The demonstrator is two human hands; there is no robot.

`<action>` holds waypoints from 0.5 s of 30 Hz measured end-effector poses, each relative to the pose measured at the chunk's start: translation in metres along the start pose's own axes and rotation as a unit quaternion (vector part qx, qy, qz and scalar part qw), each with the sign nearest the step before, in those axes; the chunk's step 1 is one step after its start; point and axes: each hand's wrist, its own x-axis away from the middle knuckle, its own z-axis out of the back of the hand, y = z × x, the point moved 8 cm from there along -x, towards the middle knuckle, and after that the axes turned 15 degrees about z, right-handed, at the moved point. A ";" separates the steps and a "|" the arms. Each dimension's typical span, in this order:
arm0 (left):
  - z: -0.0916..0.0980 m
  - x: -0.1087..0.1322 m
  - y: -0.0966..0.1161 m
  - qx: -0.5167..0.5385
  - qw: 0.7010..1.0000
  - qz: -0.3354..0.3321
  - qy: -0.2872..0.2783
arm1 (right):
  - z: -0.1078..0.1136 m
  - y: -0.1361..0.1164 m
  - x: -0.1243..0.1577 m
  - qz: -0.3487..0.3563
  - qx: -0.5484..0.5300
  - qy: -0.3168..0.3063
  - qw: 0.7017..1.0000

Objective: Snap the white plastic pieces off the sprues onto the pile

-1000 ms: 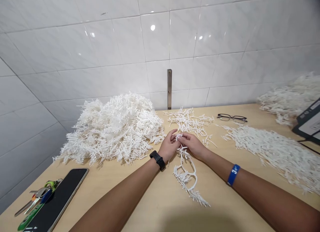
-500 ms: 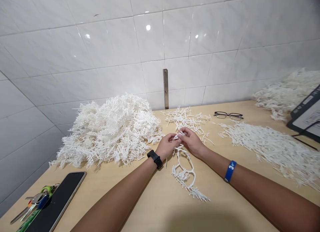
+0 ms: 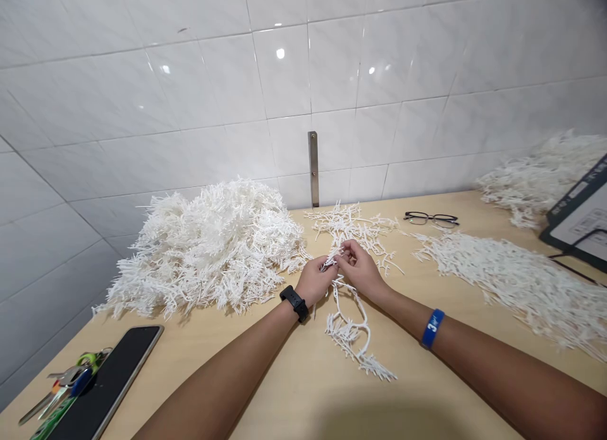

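Both my hands meet above the wooden table, pinching a branched white plastic strand (image 3: 331, 260) between their fingers. My left hand (image 3: 315, 281) wears a black watch, and my right hand (image 3: 359, 269) has a blue wristband. The strand's long lower part (image 3: 348, 334) trails in loops onto the table below my hands. A loose tangle of the same white pieces (image 3: 351, 228) lies just beyond my fingers. A large white heap (image 3: 213, 250) sits to the left of my left hand, and a flatter spread (image 3: 502, 282) lies to the right.
A light wooden table (image 3: 284, 389) meets a white tiled wall carrying a metal strip (image 3: 313, 168). Glasses (image 3: 431, 219) lie at the back. A black phone (image 3: 107, 383) and keys (image 3: 64, 386) sit front left. Another white heap (image 3: 540, 181) and a dark-framed document (image 3: 581, 219) lie right.
My fingers have shifted the top of the strand slightly left and tilted it. My hands stay together, and the view has drifted slightly.
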 end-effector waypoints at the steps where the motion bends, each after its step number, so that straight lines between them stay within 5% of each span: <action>1: 0.000 0.001 0.000 -0.003 1.000 0.000 0.004 | 0.002 -0.004 0.002 0.006 0.020 0.008 1.000; 6: 0.002 0.004 0.003 -0.021 0.999 -0.012 0.023 | -0.009 -0.022 0.009 0.076 0.086 -0.053 0.992; 10: 0.001 0.006 0.008 -0.028 0.999 -0.027 0.018 | -0.015 -0.008 0.009 0.026 0.080 -0.093 0.992; 15: -0.009 0.012 0.018 -0.006 0.997 -0.028 -0.073 | -0.005 0.008 0.004 -0.020 0.068 -0.062 0.996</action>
